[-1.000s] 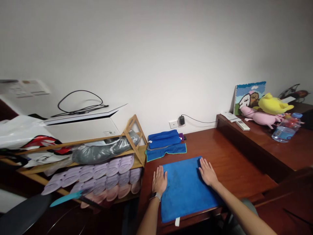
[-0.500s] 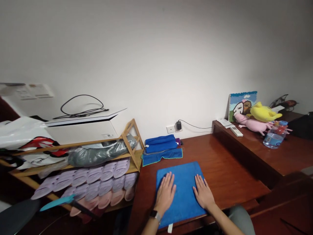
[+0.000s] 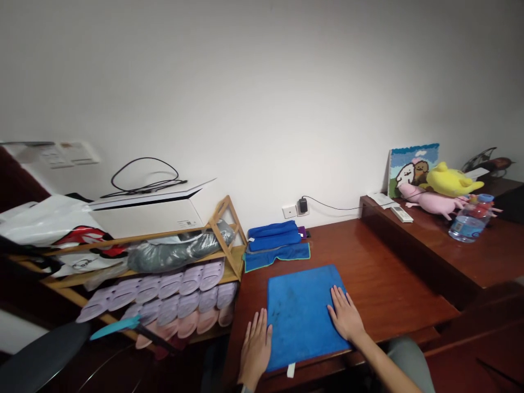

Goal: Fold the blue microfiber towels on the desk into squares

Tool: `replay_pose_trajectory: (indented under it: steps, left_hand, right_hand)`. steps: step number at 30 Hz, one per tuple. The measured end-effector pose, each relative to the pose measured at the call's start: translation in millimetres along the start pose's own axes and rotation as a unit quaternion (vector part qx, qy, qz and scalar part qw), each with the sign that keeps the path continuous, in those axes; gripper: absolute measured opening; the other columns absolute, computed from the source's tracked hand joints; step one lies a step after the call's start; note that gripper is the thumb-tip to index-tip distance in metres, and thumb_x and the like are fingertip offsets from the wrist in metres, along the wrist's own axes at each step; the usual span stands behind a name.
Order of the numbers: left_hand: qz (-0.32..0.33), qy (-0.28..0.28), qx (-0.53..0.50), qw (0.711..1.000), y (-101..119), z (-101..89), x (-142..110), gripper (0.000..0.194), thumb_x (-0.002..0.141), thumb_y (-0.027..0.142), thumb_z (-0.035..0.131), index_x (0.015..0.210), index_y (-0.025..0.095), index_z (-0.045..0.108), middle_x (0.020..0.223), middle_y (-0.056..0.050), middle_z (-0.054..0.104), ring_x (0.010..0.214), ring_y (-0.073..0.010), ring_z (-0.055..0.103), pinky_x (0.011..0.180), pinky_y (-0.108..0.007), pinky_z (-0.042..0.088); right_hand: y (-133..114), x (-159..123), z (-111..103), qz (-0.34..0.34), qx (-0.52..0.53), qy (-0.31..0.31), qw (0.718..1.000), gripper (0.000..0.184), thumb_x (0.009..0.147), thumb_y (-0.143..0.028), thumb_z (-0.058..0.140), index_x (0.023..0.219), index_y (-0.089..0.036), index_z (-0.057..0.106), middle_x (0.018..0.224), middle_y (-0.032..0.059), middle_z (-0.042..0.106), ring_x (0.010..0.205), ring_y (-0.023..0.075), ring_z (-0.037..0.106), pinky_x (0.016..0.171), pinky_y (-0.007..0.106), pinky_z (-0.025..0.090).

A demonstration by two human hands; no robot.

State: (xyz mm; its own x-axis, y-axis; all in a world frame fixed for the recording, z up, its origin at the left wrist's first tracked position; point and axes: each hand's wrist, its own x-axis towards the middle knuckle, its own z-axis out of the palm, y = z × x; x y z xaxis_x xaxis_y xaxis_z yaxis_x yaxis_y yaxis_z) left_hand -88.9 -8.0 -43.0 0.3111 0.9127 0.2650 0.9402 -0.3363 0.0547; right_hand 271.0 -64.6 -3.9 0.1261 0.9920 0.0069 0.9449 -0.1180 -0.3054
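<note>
Cloth [image 3: 307, 316] flat between both hands.

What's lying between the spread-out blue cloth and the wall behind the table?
Folded blue cloths, a small purple item beside them, and some bare tabletop, in the head view.

Wall [image 3: 278, 109]: brightest around and above the plug [image 3: 302, 205], and I see it fading to grey towards the corners; the lamp itself is out of view.
Desk [image 3: 388, 278]: right and below the plug, a soft warm sheen on dim red-brown.
Cloth [image 3: 305, 316]: below the plug, evenly lit, its stains readable to me.
Hands: my left hand [image 3: 256, 341] and right hand [image 3: 346, 314] show moderately lit, slightly soft.
Wrapped bundle [image 3: 176, 254]: left of the plug, small glints on plastic.
Papers [image 3: 77, 154]: far left of the plug, smeared, print unreadable, stretched by the wide lens.
Floor: lower left of the plug, near black.
</note>
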Motion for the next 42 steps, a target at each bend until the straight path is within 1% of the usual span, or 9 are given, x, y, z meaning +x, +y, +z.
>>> replay_pose_trajectory:
  steps: [6,11,16,19,24,27,30,35,42]
  left_hand:
    - [-0.027,0.067,0.054,0.996,-31,0.0,5,0.058,0.103,0.035,0.031,0.155,0.016,0.048,0.159,-0.011,0.052,0.149,-0.0283,0.045,0.122,-0.052,0.037]
    - [-0.040,0.039,0.082,0.995,-52,-8.5,31,0.058,0.102,0.031,0.029,0.151,0.012,0.055,0.160,-0.013,0.049,0.150,-0.0295,0.044,0.122,-0.051,0.036]
    - [-0.044,0.019,0.075,0.996,-48,-2.4,53,0.057,0.102,0.035,0.034,0.151,0.012,0.055,0.159,-0.014,0.050,0.149,-0.0302,0.046,0.122,-0.052,0.035]
    - [-0.048,0.028,0.074,0.996,-47,5.2,57,0.059,0.103,0.037,0.033,0.151,0.009,0.053,0.159,-0.015,0.049,0.150,-0.0300,0.044,0.123,-0.051,0.034]
    - [-0.041,0.024,0.067,0.997,-53,9.2,54,0.057,0.103,0.033,0.033,0.151,0.014,0.054,0.160,-0.012,0.049,0.151,-0.0278,0.043,0.124,-0.050,0.034]
    - [-0.037,0.009,0.068,0.997,-56,9.0,52,0.056,0.102,0.030,0.032,0.151,0.015,0.054,0.161,-0.011,0.048,0.151,-0.0267,0.042,0.124,-0.049,0.034]
    - [-0.029,0.008,0.067,0.997,-59,11.6,52,0.055,0.101,0.027,0.034,0.149,0.018,0.058,0.159,-0.009,0.051,0.150,-0.0263,0.044,0.124,-0.048,0.035]
    - [-0.040,0.048,0.056,0.996,-59,16.3,55,0.056,0.101,0.031,0.032,0.147,0.016,0.060,0.154,-0.011,0.057,0.146,-0.0275,0.049,0.120,-0.049,0.040]
    - [-0.017,0.063,0.059,0.996,-63,15.7,54,0.056,0.100,0.033,0.030,0.139,0.018,0.067,0.149,-0.010,0.063,0.143,-0.0295,0.053,0.116,-0.050,0.045]
  right_hand:
    - [16,-2,6,-0.008,-0.015,0.018,1.000,0.073,0.105,-0.055,0.022,0.163,-0.011,0.029,0.170,0.0075,0.022,0.159,0.0235,0.020,0.131,0.046,0.017]
    - [51,-4,10,-0.010,-0.032,0.043,0.998,0.070,0.105,-0.054,0.024,0.163,-0.015,0.034,0.169,0.0079,0.028,0.158,0.0250,0.026,0.130,0.048,0.022]
    - [72,-6,-4,0.008,-0.051,0.031,0.998,0.068,0.104,-0.051,0.027,0.162,-0.017,0.036,0.168,0.0079,0.030,0.157,0.0251,0.028,0.129,0.049,0.023]
    - [42,-8,-10,0.039,-0.055,0.031,0.997,0.065,0.104,-0.047,0.030,0.163,-0.019,0.035,0.170,0.0073,0.027,0.159,0.0269,0.022,0.130,0.051,0.019]
    - [-52,-18,2,0.022,-0.013,0.038,0.999,0.062,0.105,-0.063,0.026,0.162,-0.040,0.031,0.173,-0.0018,0.016,0.160,0.0308,0.012,0.129,0.059,0.014]
    - [-73,-24,12,0.011,0.008,0.013,1.000,0.065,0.102,-0.071,0.025,0.161,-0.043,0.030,0.173,-0.0029,0.018,0.160,0.0317,0.014,0.128,0.062,0.012]
    - [-49,-24,13,0.019,0.004,0.019,1.000,0.063,0.102,-0.070,0.027,0.161,-0.046,0.030,0.172,-0.0048,0.022,0.160,0.0311,0.015,0.128,0.063,0.011]
    - [26,-8,3,0.044,-0.027,0.050,0.997,0.063,0.101,-0.069,0.031,0.160,-0.046,0.033,0.170,-0.0045,0.028,0.160,0.0317,0.019,0.127,0.063,0.013]
    - [87,57,-20,0.018,-0.044,0.042,0.998,0.061,0.102,-0.066,0.032,0.160,-0.046,0.032,0.171,-0.0028,0.029,0.159,0.0304,0.023,0.127,0.061,0.016]
